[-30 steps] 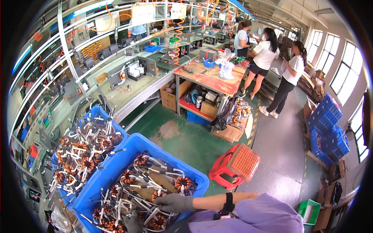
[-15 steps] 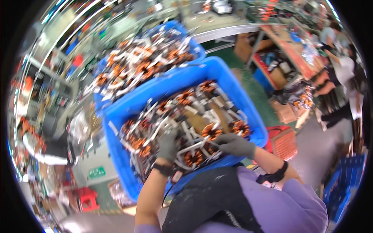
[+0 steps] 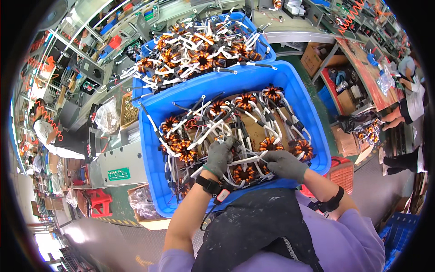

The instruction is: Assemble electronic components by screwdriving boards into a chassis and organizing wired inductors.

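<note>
Right grip [image 3: 286,166] pinches a white lead [image 3: 250,159]; left grip [image 3: 219,157], closure unclear, is among toroidal inductors [image 3: 244,173] in a blue bin [image 3: 272,76].

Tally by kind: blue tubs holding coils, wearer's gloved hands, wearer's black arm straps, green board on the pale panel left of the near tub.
Blue coil tubs: 2 (near tub, far tub)
Gloved hands: 2 (left hand, right hand)
Black arm straps: 2 (left strap, right strap)
Green board: 1
Total: 7
Coils overlap too much to count.
</note>
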`<state>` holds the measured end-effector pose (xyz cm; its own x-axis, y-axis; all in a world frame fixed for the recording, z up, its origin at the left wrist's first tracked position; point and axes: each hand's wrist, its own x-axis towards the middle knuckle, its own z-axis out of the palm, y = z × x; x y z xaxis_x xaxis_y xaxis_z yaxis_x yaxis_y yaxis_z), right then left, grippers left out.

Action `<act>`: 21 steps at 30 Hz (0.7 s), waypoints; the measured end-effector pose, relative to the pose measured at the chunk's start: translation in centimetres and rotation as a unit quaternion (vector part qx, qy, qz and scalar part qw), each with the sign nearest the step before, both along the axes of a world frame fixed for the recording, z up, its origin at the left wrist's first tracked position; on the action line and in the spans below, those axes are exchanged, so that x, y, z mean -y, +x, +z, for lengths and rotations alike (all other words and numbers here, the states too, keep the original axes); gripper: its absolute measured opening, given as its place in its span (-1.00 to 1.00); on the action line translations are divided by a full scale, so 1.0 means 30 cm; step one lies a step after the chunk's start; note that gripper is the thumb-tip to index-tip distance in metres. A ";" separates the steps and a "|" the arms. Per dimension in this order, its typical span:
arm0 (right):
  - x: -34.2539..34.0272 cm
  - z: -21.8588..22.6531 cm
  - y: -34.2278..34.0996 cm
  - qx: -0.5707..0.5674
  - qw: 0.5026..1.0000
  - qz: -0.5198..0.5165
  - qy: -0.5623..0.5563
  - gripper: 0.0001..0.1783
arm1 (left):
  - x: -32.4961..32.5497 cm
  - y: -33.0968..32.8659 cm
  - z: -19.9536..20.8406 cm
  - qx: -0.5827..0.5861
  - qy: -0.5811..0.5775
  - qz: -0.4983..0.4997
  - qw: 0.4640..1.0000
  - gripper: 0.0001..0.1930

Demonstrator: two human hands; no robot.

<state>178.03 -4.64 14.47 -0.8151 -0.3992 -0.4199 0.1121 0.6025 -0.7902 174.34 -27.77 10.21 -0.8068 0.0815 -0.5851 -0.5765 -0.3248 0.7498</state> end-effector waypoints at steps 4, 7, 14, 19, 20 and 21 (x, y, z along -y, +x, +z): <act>0.062 -0.005 -0.007 -0.036 0.999 0.012 0.028 -0.69 | -0.013 0.017 0.005 0.008 0.017 0.004 1.000 -0.80; 0.092 -0.007 -0.009 -0.127 0.990 0.041 0.054 -0.71 | -0.014 0.017 -0.013 0.010 0.054 0.048 0.997 -0.84; 0.087 -0.029 -0.043 -0.259 0.959 0.060 0.094 -0.73 | -0.004 0.021 -0.004 0.015 0.134 0.030 0.990 -0.81; 0.028 0.068 -0.053 -0.110 0.991 0.042 0.070 -0.76 | -0.002 0.019 -0.007 0.025 0.120 0.002 0.992 -0.80; 0.010 0.088 -0.048 -0.051 0.995 0.027 0.080 -0.77 | -0.007 0.016 -0.005 0.025 0.089 0.000 0.996 -0.77; -0.011 0.093 -0.043 -0.039 0.996 0.032 0.067 -0.76 | -0.012 0.012 -0.004 0.025 0.058 -0.003 0.998 -0.75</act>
<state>176.73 -4.32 17.27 -0.8222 -0.3954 -0.4095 0.0121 0.7070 -0.7071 174.70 -27.41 10.08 -0.7764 0.1561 -0.6106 -0.6144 -0.4039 0.6778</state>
